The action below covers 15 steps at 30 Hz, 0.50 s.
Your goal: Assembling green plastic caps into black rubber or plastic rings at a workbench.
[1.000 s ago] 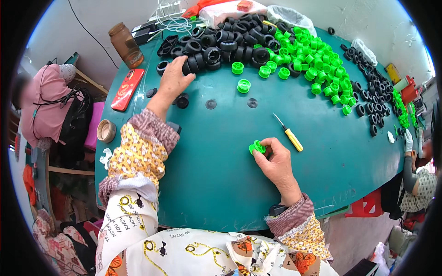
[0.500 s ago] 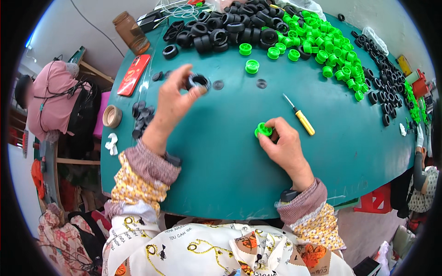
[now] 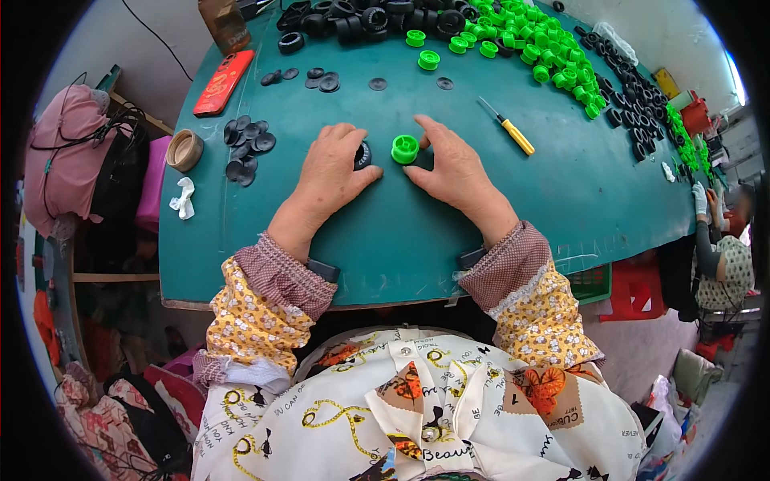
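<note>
My left hand [image 3: 329, 168] grips a small black tyre [image 3: 363, 154] between thumb and fingers, and much of the tyre is hidden by the hand. Facing it, my right hand [image 3: 453, 164] has its thumb and fingers curled at a bright green wheel hub [image 3: 405, 148]. A dark patch lies between that hub and the palm; whether it is shadow or another part, I cannot tell. Tyre and hub are a short gap apart, over the green tabletop [image 3: 385, 240]. Single flat black discs [image 3: 378, 83] lie beyond my hands.
Heaped black tyres [image 3: 345, 24] and green hubs [image 3: 553, 56] fill the far side. A yellow-handled screwdriver [image 3: 515, 135] lies to the right. Loose black discs [image 3: 249, 144], a round tan container [image 3: 184, 150] and a red phone [image 3: 224, 82] are left. Another person [image 3: 722, 264] works at far right.
My left hand has come nearer and rightward with the tyre. My right hand has shifted left with the green hub, so the two hands are now close together. The view has tilted downward.
</note>
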Available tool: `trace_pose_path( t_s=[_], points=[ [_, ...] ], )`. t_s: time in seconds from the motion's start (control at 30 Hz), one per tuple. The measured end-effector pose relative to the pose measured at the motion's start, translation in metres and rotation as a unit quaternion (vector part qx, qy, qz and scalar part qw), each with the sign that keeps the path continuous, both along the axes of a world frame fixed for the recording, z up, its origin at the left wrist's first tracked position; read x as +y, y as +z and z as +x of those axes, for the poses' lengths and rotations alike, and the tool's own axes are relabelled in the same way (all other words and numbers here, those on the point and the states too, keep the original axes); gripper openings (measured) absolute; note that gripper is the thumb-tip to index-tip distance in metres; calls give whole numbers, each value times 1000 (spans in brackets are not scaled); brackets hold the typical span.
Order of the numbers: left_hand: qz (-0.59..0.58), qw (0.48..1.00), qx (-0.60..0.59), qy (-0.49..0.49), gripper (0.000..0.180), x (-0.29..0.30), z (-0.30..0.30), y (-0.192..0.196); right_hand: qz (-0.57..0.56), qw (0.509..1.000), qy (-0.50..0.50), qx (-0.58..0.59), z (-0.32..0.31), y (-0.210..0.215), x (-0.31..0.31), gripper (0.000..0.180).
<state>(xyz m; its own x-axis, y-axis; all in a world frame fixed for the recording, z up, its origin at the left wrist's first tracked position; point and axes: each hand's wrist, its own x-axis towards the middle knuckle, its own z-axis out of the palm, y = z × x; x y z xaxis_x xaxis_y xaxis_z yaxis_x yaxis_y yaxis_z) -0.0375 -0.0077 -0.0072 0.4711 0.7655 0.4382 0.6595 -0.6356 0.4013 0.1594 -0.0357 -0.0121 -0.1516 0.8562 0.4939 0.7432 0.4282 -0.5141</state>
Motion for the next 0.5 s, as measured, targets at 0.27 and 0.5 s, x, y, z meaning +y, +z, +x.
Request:
trace_pose_path(
  t_s=[0.27,0.5],
  points=[
    [13,999,-41,11,47,10,-2,-14,-212,974,22,-79,-4,21,27,48],
    [20,998,21,54,45,3,-6,-2,-136,990,7,-27,-9,20,11,40]
  ],
)
